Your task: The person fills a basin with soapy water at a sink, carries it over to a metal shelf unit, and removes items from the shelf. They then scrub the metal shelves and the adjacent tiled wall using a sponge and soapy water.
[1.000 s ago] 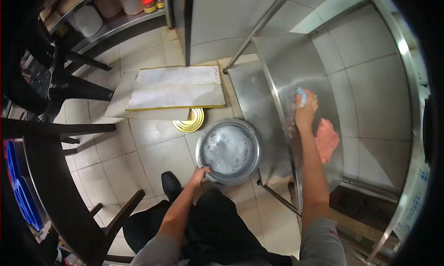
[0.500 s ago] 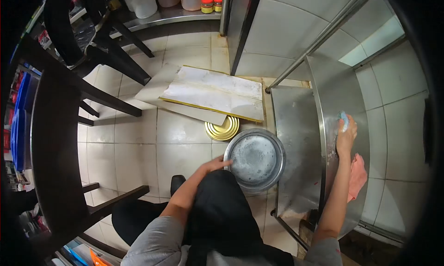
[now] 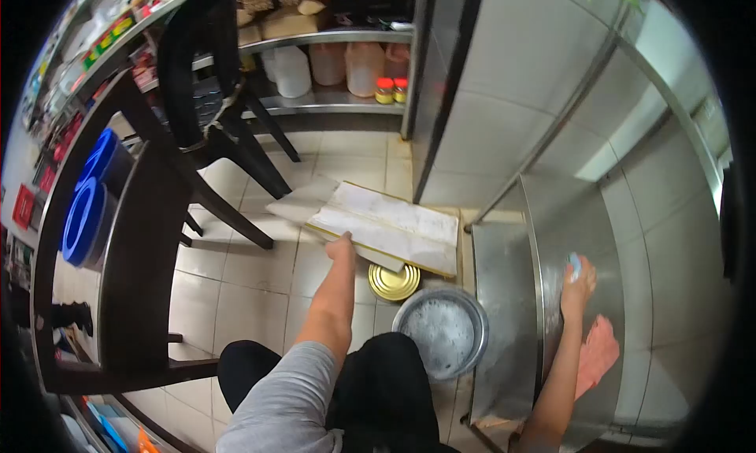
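My left hand (image 3: 342,248) is closed on the near edge of a white cardboard sheet (image 3: 386,220) lying on the floor, its thumb on top. Beneath the sheet's near side a round gold tin (image 3: 394,281) partly shows. Beside it is a metal basin (image 3: 442,333) with foamy water. My right hand (image 3: 579,289) grips a pale blue sponge (image 3: 576,265) against the upper surface of a stainless steel shelf (image 3: 563,224). A pink cloth (image 3: 598,357) lies on that shelf, close to my right forearm.
Dark wooden chair-like frames (image 3: 146,272) and a black plastic chair (image 3: 193,83) stand to the left, with blue-rimmed tubs (image 3: 88,220) beyond. A metal rack (image 3: 331,105) at the back holds plastic jugs and red-lidded jars (image 3: 384,90). Tiled wall (image 3: 504,90) borders the right.
My left hand has left the basin's rim and reached forward to the cardboard's edge. My right hand keeps the sponge on the steel shelf. The view has tilted up, showing more of the rack.
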Demonstrator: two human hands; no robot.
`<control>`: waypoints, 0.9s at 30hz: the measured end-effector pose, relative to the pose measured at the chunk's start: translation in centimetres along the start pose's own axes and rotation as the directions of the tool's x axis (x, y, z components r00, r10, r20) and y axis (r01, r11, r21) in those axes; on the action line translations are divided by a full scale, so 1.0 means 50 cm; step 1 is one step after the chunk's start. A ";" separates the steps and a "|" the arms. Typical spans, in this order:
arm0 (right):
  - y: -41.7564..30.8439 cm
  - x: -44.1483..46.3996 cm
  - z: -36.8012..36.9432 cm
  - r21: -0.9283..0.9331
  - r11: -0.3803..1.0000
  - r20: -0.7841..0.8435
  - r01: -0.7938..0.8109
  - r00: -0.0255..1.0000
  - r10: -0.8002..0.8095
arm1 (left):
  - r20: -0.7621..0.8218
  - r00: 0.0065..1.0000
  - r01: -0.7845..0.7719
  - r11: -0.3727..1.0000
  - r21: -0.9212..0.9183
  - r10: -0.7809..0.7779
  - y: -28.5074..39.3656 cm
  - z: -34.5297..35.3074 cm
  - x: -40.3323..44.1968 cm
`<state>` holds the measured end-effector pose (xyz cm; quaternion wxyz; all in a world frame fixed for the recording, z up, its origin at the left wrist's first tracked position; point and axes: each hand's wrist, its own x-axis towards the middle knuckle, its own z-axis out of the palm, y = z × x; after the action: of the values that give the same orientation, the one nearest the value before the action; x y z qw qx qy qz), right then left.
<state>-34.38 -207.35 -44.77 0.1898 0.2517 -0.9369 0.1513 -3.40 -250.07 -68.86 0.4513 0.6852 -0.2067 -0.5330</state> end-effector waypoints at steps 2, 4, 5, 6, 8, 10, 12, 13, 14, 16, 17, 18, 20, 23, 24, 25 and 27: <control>-0.016 -0.001 -0.012 -0.007 0.999 0.005 -0.039 0.999 0.039 | -0.019 0.997 -0.067 0.982 0.174 0.071 0.092 -0.007 -0.105; 0.007 0.003 0.002 0.036 0.999 0.003 0.012 1.000 -0.013 | -0.043 0.969 -0.218 0.923 0.318 0.244 0.076 0.014 -0.068; 0.002 0.001 -0.003 0.026 0.999 0.034 -0.020 0.999 0.020 | -0.059 0.929 -0.306 0.850 0.429 0.365 0.075 0.019 -0.054; -0.008 0.003 -0.007 0.013 0.998 0.064 -0.056 0.996 0.055 | -0.053 0.901 -0.386 0.852 0.354 0.430 0.098 0.002 -0.063; -0.015 0.008 0.001 0.020 0.999 0.044 -0.040 0.998 0.039 | -0.010 0.825 -0.551 0.809 0.208 0.565 0.160 -0.036 -0.129; 0.000 -0.003 -0.004 -0.014 0.998 0.019 -0.062 0.998 0.062 | 0.062 0.833 -0.553 0.827 0.106 0.549 0.226 -0.097 -0.197; 0.000 0.000 0.007 -0.051 0.997 -0.010 -0.062 0.998 0.062 | 0.112 0.794 -0.598 0.801 -0.029 0.597 0.266 -0.142 -0.228; 0.006 -0.004 0.006 -0.042 0.998 -0.017 -0.056 0.998 0.055 | 0.116 0.774 -0.616 0.782 -0.093 0.623 0.293 -0.160 -0.252; 0.009 -0.004 0.005 -0.030 0.999 -0.023 -0.040 0.999 0.040 | 0.107 0.754 -0.631 0.760 -0.156 0.648 0.322 -0.180 -0.273; 0.002 -0.002 0.002 -0.004 0.998 0.015 -0.070 0.997 0.070 | 0.097 0.716 -0.659 0.715 -0.234 0.692 0.394 -0.219 -0.317; 0.000 0.000 -0.007 0.005 0.994 0.061 -0.112 0.992 0.111 | 0.086 0.707 -0.675 0.706 -0.212 0.702 0.418 -0.225 -0.314; -0.012 0.010 -0.011 0.011 0.990 0.109 -0.142 0.984 0.140 | 0.066 0.702 -0.689 0.700 -0.189 0.709 0.441 -0.230 -0.309; -0.040 0.006 -0.018 -0.016 0.985 0.091 -0.170 0.981 0.171 | 0.060 0.702 -0.693 0.700 -0.174 0.710 0.477 -0.261 -0.284; -0.017 0.007 -0.009 -0.057 0.980 0.066 -0.191 0.979 0.195 | 0.153 0.701 -0.653 0.713 -0.255 0.697 0.479 -0.254 -0.267; -0.014 0.006 -0.006 -0.067 0.981 0.067 -0.181 0.980 0.186 | 0.177 0.702 -0.631 0.718 -0.294 0.690 0.473 -0.260 -0.275; -0.011 0.004 -0.004 -0.070 0.980 0.054 -0.185 0.980 0.189 | 0.197 0.701 -0.611 0.719 -0.330 0.686 0.468 -0.269 -0.282; -0.010 0.003 0.004 -0.076 0.979 0.032 -0.190 0.981 0.193 | 0.224 0.693 -0.655 0.728 -0.202 0.686 0.456 -0.297 -0.312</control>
<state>-34.28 -207.91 -44.79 0.1652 0.1561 -0.9652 0.1297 9.30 -243.81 -40.87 0.6160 0.4535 -0.4761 -0.4338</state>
